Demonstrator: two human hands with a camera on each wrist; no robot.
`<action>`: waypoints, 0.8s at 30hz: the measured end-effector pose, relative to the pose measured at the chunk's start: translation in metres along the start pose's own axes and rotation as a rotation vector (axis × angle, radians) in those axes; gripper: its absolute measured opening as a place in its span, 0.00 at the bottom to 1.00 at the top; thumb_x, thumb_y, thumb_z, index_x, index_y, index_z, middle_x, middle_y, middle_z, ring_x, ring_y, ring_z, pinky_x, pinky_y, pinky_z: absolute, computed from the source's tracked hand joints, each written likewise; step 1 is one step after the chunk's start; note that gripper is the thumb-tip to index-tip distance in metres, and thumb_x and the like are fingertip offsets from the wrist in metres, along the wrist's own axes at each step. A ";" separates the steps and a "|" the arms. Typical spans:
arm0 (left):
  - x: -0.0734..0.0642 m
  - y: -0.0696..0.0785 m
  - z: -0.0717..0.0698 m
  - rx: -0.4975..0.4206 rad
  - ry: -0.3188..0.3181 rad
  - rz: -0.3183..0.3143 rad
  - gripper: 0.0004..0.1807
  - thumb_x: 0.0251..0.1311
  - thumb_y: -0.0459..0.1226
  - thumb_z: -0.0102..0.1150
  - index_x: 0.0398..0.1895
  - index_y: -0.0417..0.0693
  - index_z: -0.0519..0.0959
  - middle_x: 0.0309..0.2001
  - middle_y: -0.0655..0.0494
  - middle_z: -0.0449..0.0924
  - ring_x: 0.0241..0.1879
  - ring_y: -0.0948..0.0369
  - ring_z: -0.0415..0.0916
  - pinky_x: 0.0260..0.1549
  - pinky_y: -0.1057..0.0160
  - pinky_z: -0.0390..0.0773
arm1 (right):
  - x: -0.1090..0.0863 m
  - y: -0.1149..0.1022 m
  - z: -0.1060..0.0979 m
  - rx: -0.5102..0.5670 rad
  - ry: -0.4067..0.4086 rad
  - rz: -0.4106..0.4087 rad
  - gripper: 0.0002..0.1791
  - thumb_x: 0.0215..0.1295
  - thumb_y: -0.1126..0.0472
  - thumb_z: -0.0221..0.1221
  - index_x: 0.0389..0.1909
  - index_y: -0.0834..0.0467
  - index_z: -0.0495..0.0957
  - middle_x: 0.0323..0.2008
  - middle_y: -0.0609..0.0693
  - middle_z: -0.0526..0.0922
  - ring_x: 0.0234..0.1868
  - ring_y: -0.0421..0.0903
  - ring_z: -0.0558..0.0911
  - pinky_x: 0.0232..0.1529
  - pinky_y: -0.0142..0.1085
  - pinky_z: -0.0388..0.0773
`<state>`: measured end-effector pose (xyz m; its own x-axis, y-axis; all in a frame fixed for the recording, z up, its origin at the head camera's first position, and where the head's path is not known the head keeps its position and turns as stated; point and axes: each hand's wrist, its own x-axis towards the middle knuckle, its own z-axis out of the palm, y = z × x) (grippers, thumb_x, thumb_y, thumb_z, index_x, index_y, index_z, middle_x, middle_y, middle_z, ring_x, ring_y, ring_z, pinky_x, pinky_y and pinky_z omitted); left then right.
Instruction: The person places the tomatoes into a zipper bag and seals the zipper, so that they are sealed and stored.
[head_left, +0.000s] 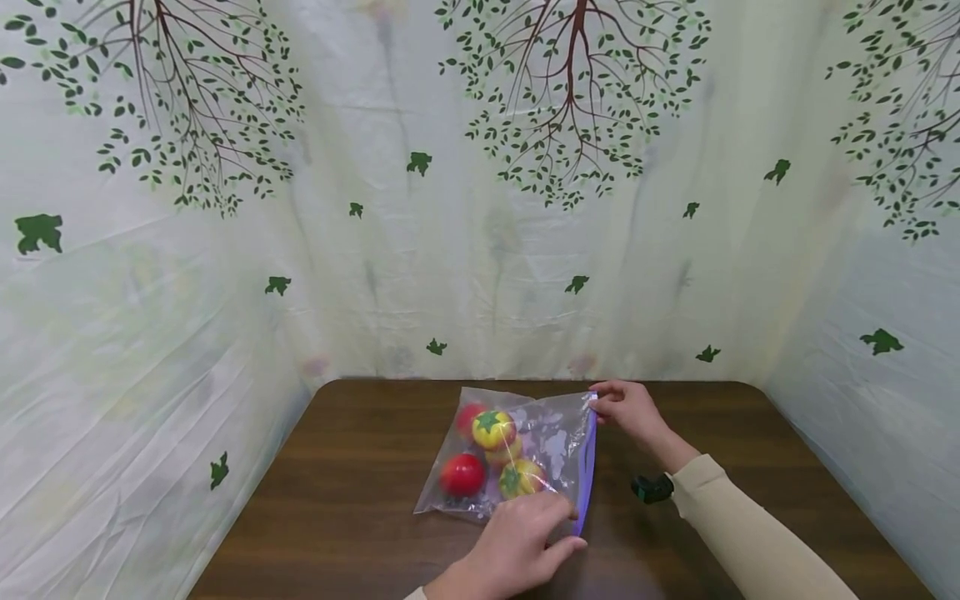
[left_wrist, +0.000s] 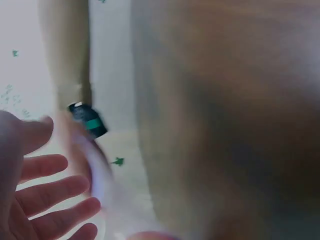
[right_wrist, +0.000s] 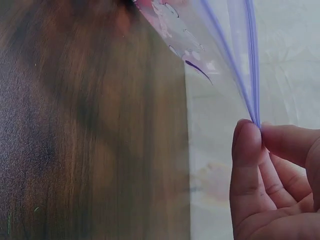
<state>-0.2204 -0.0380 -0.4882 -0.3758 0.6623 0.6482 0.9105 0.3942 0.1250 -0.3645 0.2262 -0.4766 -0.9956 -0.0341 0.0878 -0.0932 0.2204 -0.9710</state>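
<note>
A clear zip bag (head_left: 558, 437) with a purple zip strip (head_left: 588, 467) lies on the table, its mouth toward the right. Inside are a red round fruit (head_left: 462, 475), another red one (head_left: 468, 419) partly covered, and yellow-and-red fruits (head_left: 493, 430) with green star-shaped tops. My right hand (head_left: 630, 412) pinches the far end of the zip between thumb and fingertip; the right wrist view shows this pinch (right_wrist: 255, 130) closely. My left hand (head_left: 521, 542) is over the near end of the zip, thumb apart from the fingers. In the left wrist view those fingers (left_wrist: 55, 195) are spread and loosely bent.
The dark wooden table (head_left: 337, 500) has rounded far corners. Behind it and at both sides hangs a pale curtain (head_left: 487, 250) printed with branches and green leaves. A black band with a device (head_left: 652, 488) sits on my right wrist.
</note>
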 end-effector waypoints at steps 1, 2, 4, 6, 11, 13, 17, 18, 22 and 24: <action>0.007 -0.002 -0.004 -0.033 -0.011 -0.020 0.10 0.65 0.48 0.65 0.40 0.54 0.79 0.34 0.65 0.81 0.35 0.72 0.76 0.34 0.78 0.74 | 0.000 0.000 -0.001 0.001 0.002 0.006 0.20 0.66 0.66 0.66 0.56 0.71 0.77 0.37 0.60 0.86 0.32 0.46 0.85 0.45 0.53 0.83; 0.014 -0.005 -0.008 -0.049 -0.018 -0.047 0.11 0.65 0.48 0.66 0.42 0.54 0.80 0.35 0.65 0.82 0.36 0.72 0.77 0.35 0.78 0.74 | 0.000 0.000 -0.001 -0.002 0.002 0.010 0.19 0.66 0.66 0.66 0.55 0.71 0.78 0.37 0.60 0.86 0.32 0.46 0.85 0.45 0.52 0.83; 0.030 -0.013 -0.014 -0.059 -0.014 -0.109 0.10 0.65 0.46 0.66 0.43 0.53 0.81 0.37 0.65 0.84 0.34 0.72 0.77 0.34 0.77 0.74 | 0.001 0.000 -0.002 0.007 0.000 0.017 0.19 0.66 0.65 0.66 0.53 0.71 0.79 0.38 0.60 0.86 0.33 0.47 0.86 0.45 0.51 0.84; 0.047 -0.024 -0.020 -0.096 -0.015 -0.203 0.08 0.66 0.42 0.66 0.45 0.52 0.83 0.40 0.63 0.85 0.34 0.70 0.78 0.35 0.74 0.76 | 0.001 -0.001 -0.002 0.009 -0.004 0.015 0.19 0.66 0.64 0.66 0.52 0.71 0.79 0.39 0.60 0.86 0.34 0.48 0.86 0.44 0.49 0.84; 0.087 -0.062 -0.024 -0.296 -0.012 -0.469 0.08 0.69 0.38 0.61 0.48 0.52 0.83 0.46 0.59 0.86 0.44 0.65 0.81 0.44 0.61 0.81 | 0.002 -0.001 0.000 0.004 -0.008 0.014 0.18 0.66 0.64 0.67 0.51 0.72 0.80 0.41 0.61 0.86 0.36 0.50 0.87 0.45 0.49 0.84; 0.099 -0.077 -0.020 -0.348 -0.008 -0.532 0.08 0.69 0.37 0.59 0.48 0.52 0.83 0.46 0.58 0.86 0.47 0.64 0.81 0.47 0.58 0.81 | 0.001 -0.001 0.000 -0.004 -0.009 0.022 0.18 0.66 0.63 0.67 0.51 0.71 0.80 0.41 0.61 0.86 0.37 0.50 0.87 0.47 0.52 0.83; 0.113 -0.098 -0.008 -0.356 -0.049 -0.612 0.10 0.70 0.38 0.58 0.50 0.52 0.84 0.46 0.60 0.86 0.47 0.65 0.81 0.46 0.63 0.79 | -0.001 -0.002 -0.001 -0.006 -0.017 0.029 0.19 0.66 0.62 0.67 0.52 0.71 0.80 0.42 0.62 0.86 0.37 0.51 0.87 0.48 0.55 0.81; 0.116 -0.102 -0.005 -0.359 -0.061 -0.627 0.11 0.70 0.38 0.57 0.51 0.52 0.84 0.47 0.59 0.86 0.47 0.65 0.81 0.46 0.63 0.79 | -0.001 -0.003 -0.001 -0.002 -0.021 0.028 0.19 0.66 0.63 0.67 0.52 0.71 0.80 0.42 0.62 0.86 0.37 0.51 0.87 0.48 0.54 0.82; 0.126 -0.113 0.007 -0.352 -0.074 -0.653 0.11 0.70 0.36 0.56 0.51 0.51 0.85 0.46 0.59 0.86 0.45 0.64 0.80 0.44 0.63 0.78 | -0.002 -0.007 0.000 0.020 -0.030 0.017 0.20 0.66 0.64 0.66 0.53 0.72 0.79 0.44 0.64 0.85 0.38 0.51 0.87 0.47 0.53 0.82; 0.131 -0.117 0.014 -0.362 -0.063 -0.649 0.11 0.68 0.34 0.57 0.50 0.49 0.85 0.45 0.57 0.87 0.45 0.63 0.81 0.44 0.63 0.78 | -0.003 -0.009 0.000 0.014 -0.027 0.013 0.20 0.66 0.64 0.67 0.54 0.72 0.78 0.44 0.64 0.85 0.38 0.51 0.87 0.47 0.52 0.83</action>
<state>-0.3787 0.0111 -0.4283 -0.8566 0.4072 0.3170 0.4980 0.4913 0.7146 -0.3609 0.2242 -0.4682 -0.9959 -0.0580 0.0688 -0.0794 0.2069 -0.9751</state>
